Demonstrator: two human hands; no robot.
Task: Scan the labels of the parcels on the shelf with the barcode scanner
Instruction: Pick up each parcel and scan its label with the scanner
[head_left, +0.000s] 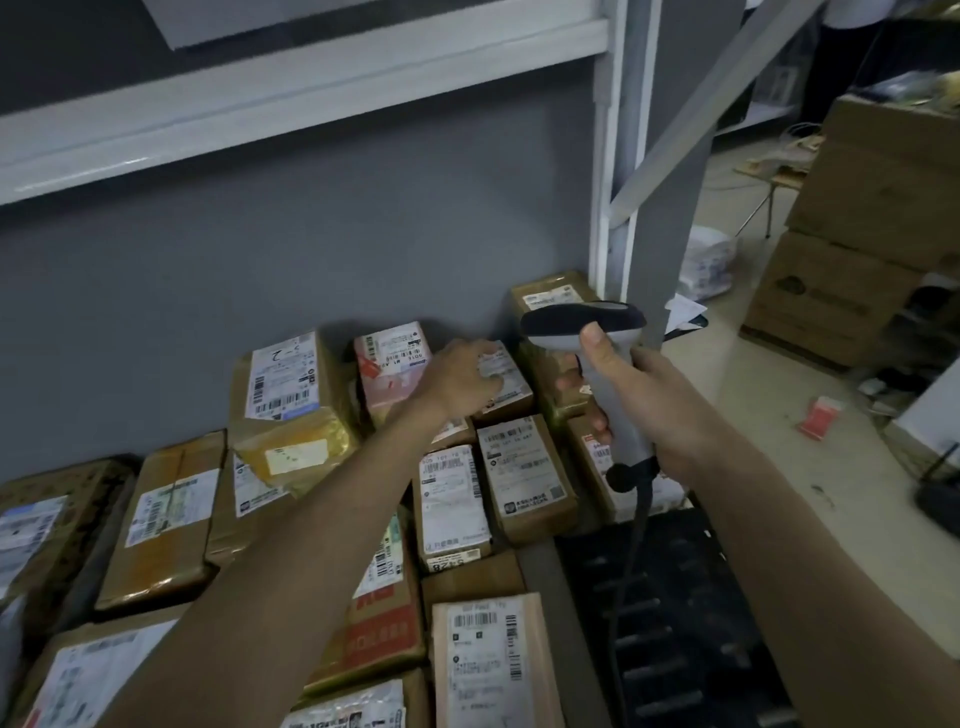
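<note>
— What lies at the far left of the shelf (540, 558)?

— Brown parcels packed side by side, each with a white label facing up. A flat taped box (166, 519) sits at the left, and just right of it, further back, a taller parcel (283, 384) wrapped in glossy yellowish tape, its label marked with a handwritten "2".

— And the middle?

— A pinkish parcel (395, 374) stands against the grey wall (260, 260). Just right of it the left hand (462, 376) reaches in, palm down, fingers curved over the top of a small brown parcel (501, 379) and touching its label. I cannot tell whether it truly grips it or only rests there. Nearer the camera lie two upright small boxes (524, 478), and nearer still a long box with several barcodes (488, 665).

— Where is the scanner?

— Right of the left hand, held above the right end of the shelf. The right hand (644, 410) is wrapped round the pale handle of the barcode scanner (587, 332), thumb up near its dark head, which points left toward the parcels. A black cable (631, 525) drops from the handle's foot.

— Further right?

— The white upright post (618, 156) of the shelf frame, then stacked cardboard cartons (862, 234) on the floor, a small red item (821, 415) on a pale counter (831, 467), and a dark device with an antenna (937, 493) at the edge.
</note>
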